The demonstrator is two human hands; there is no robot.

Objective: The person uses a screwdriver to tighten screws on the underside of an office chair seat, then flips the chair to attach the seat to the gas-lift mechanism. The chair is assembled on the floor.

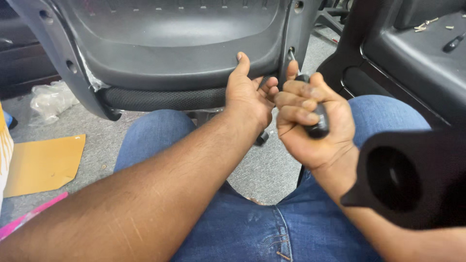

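Keep the right hand closed around the screwdriver, shaft square to the frame hole, while the left hand, fingers loosely curled, braces the chair shell.

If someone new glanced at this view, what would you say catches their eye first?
Most striking are the two hands meeting at centre: the right hand grips a black-handled screwdriver, its tip at a hole in the grey plastic chair shell. The left hand braces the shell's lower edge. Blue-jeaned knees fill the foreground, and loose screws lie on another black chair part at top right.
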